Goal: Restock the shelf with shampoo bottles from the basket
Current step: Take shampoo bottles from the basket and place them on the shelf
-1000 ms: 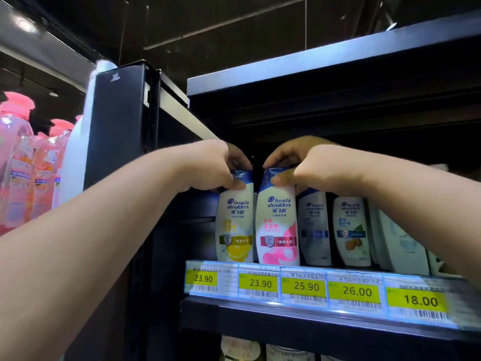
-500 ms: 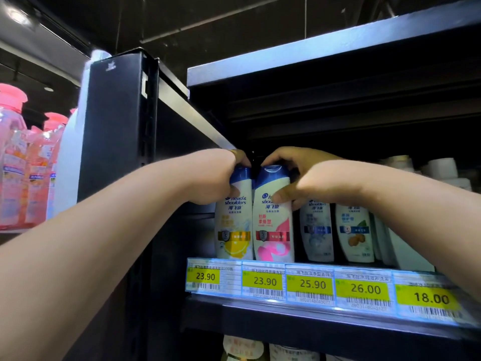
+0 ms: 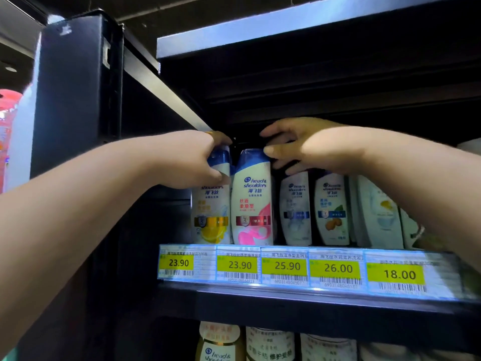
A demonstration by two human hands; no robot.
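A second ago each hand pinched a bottle cap; the left grip holds as it was, but the right one has since loosened. I judge this pair all but placed, with only the letting go left; the basket is not in view.

Taking the strip of yellow price tags point(image 3: 286, 265) on the black metal shelf's point(image 3: 286, 306) front edge as the mark, from left to right:

- Above the first 23.90 tag stands the white shampoo bottle with a blue cap and yellow lemon label point(image 3: 212, 220), upright just behind the strip; the left hand point(image 3: 192, 160) curls round its cap, thumb in front.
- Above the second 23.90 tag stands the white shampoo bottle with a blue cap and pink label point(image 3: 252, 201), upright, beside the lemon one with a narrow dark gap at the caps.
- High above the 25.90 tag is the right hand point(image 3: 304, 149), fingers spread and relaxed; only its thumb tip touches the pink bottle's cap, the forefinger clear above it.
- Above the 25.90 and 26.00 tags, two more white shampoo bottles point(image 3: 296, 212) stand further back from the strip, under the right hand and untouched.
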